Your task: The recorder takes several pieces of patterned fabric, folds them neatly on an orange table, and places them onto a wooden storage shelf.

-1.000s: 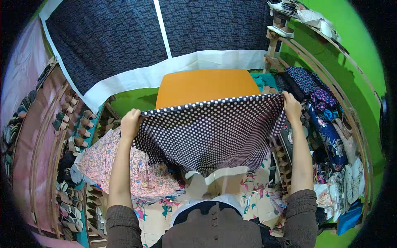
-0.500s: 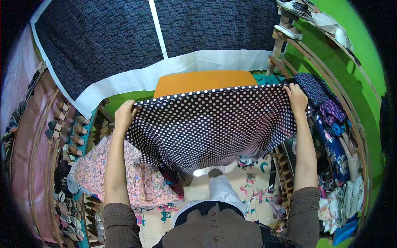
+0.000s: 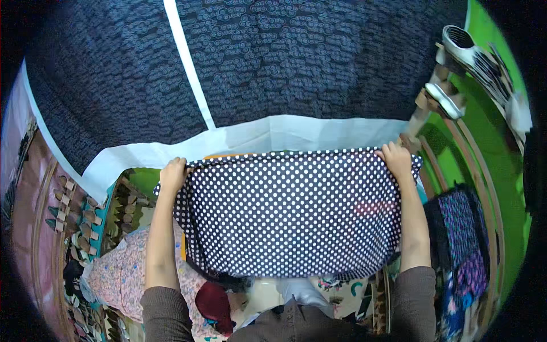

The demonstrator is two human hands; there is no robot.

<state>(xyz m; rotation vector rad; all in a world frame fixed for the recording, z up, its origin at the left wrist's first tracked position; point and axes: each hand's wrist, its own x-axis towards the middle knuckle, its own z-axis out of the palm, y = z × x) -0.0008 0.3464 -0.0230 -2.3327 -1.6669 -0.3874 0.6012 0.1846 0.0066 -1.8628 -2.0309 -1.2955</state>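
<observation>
A black cloth with white polka dots [image 3: 290, 214] hangs stretched out in front of me, its top edge pulled nearly straight between both hands. My left hand [image 3: 173, 174] pinches it near the upper left corner. At the upper right corner, my right hand [image 3: 396, 161] grips the same edge, and a small corner of fabric sticks out past the fingers. The lower part of the cloth droops toward my lap. Behind its top edge only a thin strip of an orange surface [image 3: 219, 157] shows.
Pink floral fabric [image 3: 122, 271] lies at the left beside a dark red cloth [image 3: 215, 305]. Shoe racks [image 3: 85, 228] line the left side. A large dark patterned curtain [image 3: 319, 62] with a white border hangs ahead. Folded clothes [image 3: 464, 228] and wooden rails [image 3: 470, 165] are at the right.
Both hands have raised and pulled the polka-dot cloth flatter, so it covers most of the orange surface. The view has tilted up, showing more of the curtain.
</observation>
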